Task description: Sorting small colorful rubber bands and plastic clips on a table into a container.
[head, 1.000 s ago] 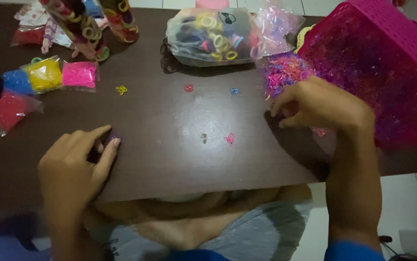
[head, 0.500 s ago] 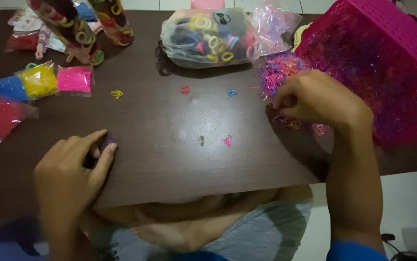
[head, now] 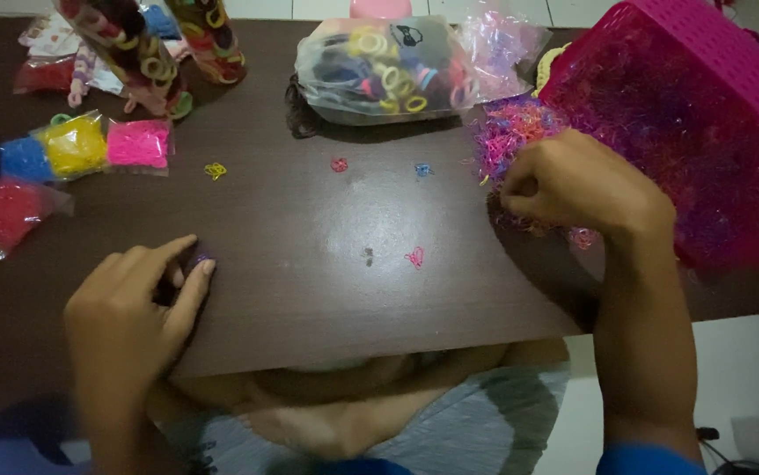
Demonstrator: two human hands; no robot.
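My left hand (head: 133, 308) rests on the dark brown table (head: 309, 290) near its front edge, fingers pinched over a small purple elastic band (head: 199, 260). My right hand (head: 586, 185) is curled at the edge of a loose heap of tiny pink, purple and orange elastic bands (head: 511, 132), fingertips closed among them; what they grip is hidden. The heap spills from a tipped magenta plastic basket (head: 705, 97). Single bands lie apart on the table: a yellow one (head: 216, 170), a red one (head: 339, 164), a blue one (head: 423, 169), a pink one (head: 414, 257).
Small bags of sorted bands, yellow (head: 71, 145), pink (head: 139, 143), blue (head: 20, 158) and red (head: 5, 214), lie at the left. A clear bag of larger hair ties (head: 375, 70) sits at the back centre, tall packs of hair ties (head: 133, 48) at the back left. White tiled floor shows at lower right.
My right hand has drawn back a little toward the band heap and curled tighter. My left hand has stayed over the purple band.
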